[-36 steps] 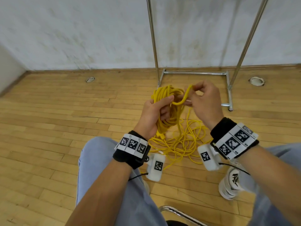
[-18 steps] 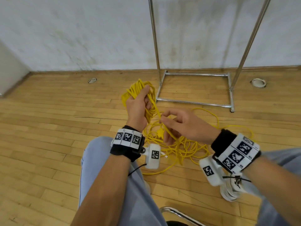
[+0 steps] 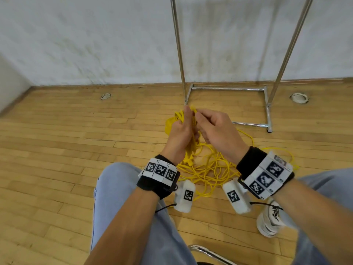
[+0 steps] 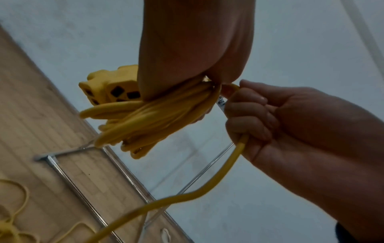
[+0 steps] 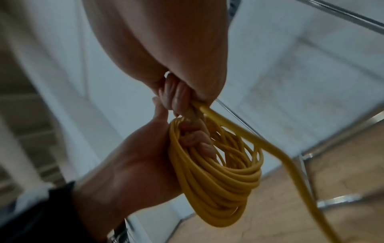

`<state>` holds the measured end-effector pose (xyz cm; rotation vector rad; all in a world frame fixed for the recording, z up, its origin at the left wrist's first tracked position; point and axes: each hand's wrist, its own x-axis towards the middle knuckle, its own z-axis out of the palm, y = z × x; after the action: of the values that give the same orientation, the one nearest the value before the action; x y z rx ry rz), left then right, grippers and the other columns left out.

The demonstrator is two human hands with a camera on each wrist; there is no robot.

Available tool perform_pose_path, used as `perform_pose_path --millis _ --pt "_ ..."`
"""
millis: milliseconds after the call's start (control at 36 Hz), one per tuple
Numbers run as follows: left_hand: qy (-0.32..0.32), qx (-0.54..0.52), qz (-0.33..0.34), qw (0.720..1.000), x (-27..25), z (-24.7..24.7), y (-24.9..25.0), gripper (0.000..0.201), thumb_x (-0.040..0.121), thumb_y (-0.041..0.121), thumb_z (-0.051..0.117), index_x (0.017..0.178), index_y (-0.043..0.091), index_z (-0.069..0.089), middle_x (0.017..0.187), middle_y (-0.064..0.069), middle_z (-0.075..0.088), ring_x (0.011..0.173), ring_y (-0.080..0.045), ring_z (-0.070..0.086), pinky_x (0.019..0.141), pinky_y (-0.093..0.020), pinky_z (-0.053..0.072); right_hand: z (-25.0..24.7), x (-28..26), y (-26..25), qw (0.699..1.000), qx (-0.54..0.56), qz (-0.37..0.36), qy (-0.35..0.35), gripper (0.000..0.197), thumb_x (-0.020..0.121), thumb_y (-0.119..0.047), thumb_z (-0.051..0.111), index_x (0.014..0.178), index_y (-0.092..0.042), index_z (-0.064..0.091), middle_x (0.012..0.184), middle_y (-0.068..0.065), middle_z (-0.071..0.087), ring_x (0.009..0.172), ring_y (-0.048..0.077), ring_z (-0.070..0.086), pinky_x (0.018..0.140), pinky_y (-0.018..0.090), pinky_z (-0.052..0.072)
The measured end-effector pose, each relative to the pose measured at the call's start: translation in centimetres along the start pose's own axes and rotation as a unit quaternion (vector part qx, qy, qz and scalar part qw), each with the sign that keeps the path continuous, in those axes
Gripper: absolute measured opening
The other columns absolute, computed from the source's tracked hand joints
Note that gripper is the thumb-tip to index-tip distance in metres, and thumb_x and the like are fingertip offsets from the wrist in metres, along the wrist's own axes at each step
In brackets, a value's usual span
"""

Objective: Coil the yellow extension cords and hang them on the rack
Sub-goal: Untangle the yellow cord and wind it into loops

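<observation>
A yellow extension cord coil [image 3: 170, 125] [image 5: 218, 172] hangs from my left hand [image 3: 186, 119], whose fingers curl through its loops. A yellow socket block [image 4: 110, 88] sticks out beside that hand. My right hand [image 3: 200, 119] is right against the left and grips one cord strand [image 4: 228, 167] [image 5: 290, 164] at the top of the coil. From there the strand drops to the loose yellow cord [image 3: 212, 169] tangled on the wooden floor between my knees. The metal rack [image 3: 229, 88] stands just beyond, against the wall; its top bar is out of view.
The rack's two uprights [image 3: 178, 44] [image 3: 286, 54] rise from a rectangular floor frame. Round floor fittings [image 3: 105, 96] [image 3: 299, 97] sit near the wall. My white shoe [image 3: 271, 220] is at lower right. A chrome chair tube [image 3: 208, 253] lies under me.
My right hand has risen from the loose cord on the floor up to my left hand, bringing a strand to the coil. The left hand with the coil shifted slightly right.
</observation>
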<state>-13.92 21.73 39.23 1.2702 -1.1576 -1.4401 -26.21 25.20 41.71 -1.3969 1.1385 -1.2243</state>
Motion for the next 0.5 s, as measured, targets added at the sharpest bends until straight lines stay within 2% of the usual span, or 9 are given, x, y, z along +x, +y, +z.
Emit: perform_pose_path --millis 56,83,111,167,222,278,333,417,500 --pt "-0.021 -0.015 -0.019 0.999 -0.1 -0.1 -0.3 0.103 0.085 0.086 0.035 0.104 -0.011 0.064 0.091 -0.037 0.065 0.083 -0.048 0.067 0.078 -0.055 0.056 0.4 -0.5 -0.1 0.996 -0.08 -0.048 -0.004 0.032 0.109 -0.02 0.046 0.082 -0.005 0.058 0.056 0.002 0.045 0.05 0.02 0.038 0.051 0.044 0.04" --pt "-0.028 -0.03 -0.031 0.999 -0.2 -0.2 -0.2 0.105 0.085 0.086 0.035 0.11 -0.012 0.061 0.103 -0.043 0.061 0.099 -0.054 0.064 0.091 -0.063 0.052 0.6 -0.8 -0.1 0.99 -0.125 -0.068 -0.003 0.034 0.109 -0.021 0.047 0.078 -0.008 0.054 0.059 0.009 0.049 0.054 0.026 0.041 0.056 0.049 0.042" --pt "-0.034 -0.044 -0.04 0.998 -0.3 -0.3 -0.2 0.104 0.086 0.086 0.035 0.111 -0.012 0.06 0.108 -0.044 0.059 0.105 -0.054 0.063 0.095 -0.064 0.049 0.8 -1.0 0.0 0.984 -0.161 -0.081 0.002 0.034 0.108 -0.022 0.047 0.077 -0.012 0.052 0.062 0.011 0.053 0.056 0.027 0.045 0.059 0.05 0.043" --pt "-0.037 -0.056 -0.052 0.996 -0.3 -0.4 -0.2 0.098 0.087 0.085 0.036 0.102 -0.008 0.063 0.098 -0.033 0.061 0.096 -0.045 0.065 0.087 -0.055 0.05 1.0 -1.5 0.1 0.977 -0.188 -0.103 0.019 0.028 0.107 -0.022 0.049 0.079 -0.019 0.054 0.063 0.005 0.056 0.056 0.02 0.05 0.059 0.045 0.044" --pt "-0.034 -0.071 -0.057 0.995 -0.1 -0.4 -0.6 0.077 0.088 0.083 0.039 0.082 0.01 0.065 0.084 -0.019 0.056 0.083 -0.032 0.058 0.078 -0.046 0.043 1.3 -2.1 0.2 0.972 -0.196 -0.129 0.025 0.019 0.106 -0.022 0.052 0.089 -0.021 0.06 0.064 -0.004 0.059 0.057 0.014 0.055 0.057 0.034 0.045" --pt "-0.038 -0.118 -0.067 0.99 -0.1 -0.4 -0.7 0.063 0.093 0.076 0.04 0.071 0.02 0.059 0.071 -0.007 0.051 0.068 -0.024 0.053 0.071 -0.04 0.042 1.7 -2.6 0.4 0.968 -0.206 -0.143 0.016 0.014 0.105 -0.022 0.054 0.1 -0.017 0.066 0.068 -0.007 0.063 0.062 0.012 0.059 0.059 0.03 0.046" --pt "-0.038 -0.184 -0.082 0.979 0.1 -0.6 -0.7 0.059 0.1 0.068 0.039 0.073 0.019 0.058 0.066 0.0 0.051 0.059 -0.015 0.051 0.061 -0.03 0.043 2.2 -3.1 0.5 0.969 -0.2 -0.145 0.001 0.015 0.104 -0.022 0.056 0.106 -0.014 0.069 0.072 -0.01 0.065 0.066 0.008 0.062 0.06 0.025 0.046" --pt "-0.06 -0.277 -0.109 0.953 0.4 -1.1 -0.8 0.055 0.1 0.066 0.04 0.089 0.016 0.059 0.072 0.002 0.056 0.059 -0.012 0.051 0.056 -0.026 0.044 2.8 -3.5 0.7 0.972 -0.188 -0.142 -0.009 0.015 0.104 -0.02 0.059 0.109 -0.013 0.071 0.067 -0.02 0.058 0.064 0.0 0.059 0.06 0.012 0.039" --pt "-0.051 -0.33 -0.131 0.933 0.7 -1.6 -0.4 0.058 0.101 0.065 0.034 0.092 0.014 0.058 0.077 0.003 0.057 0.059 -0.013 0.053 0.054 -0.025 0.048 2.5 -3.2 0.9 0.976 -0.177 -0.128 -0.014 0.013 0.103 -0.021 0.059 0.1 -0.013 0.07 0.062 -0.013 0.056 0.056 0.008 0.055 0.056 0.014 0.035"
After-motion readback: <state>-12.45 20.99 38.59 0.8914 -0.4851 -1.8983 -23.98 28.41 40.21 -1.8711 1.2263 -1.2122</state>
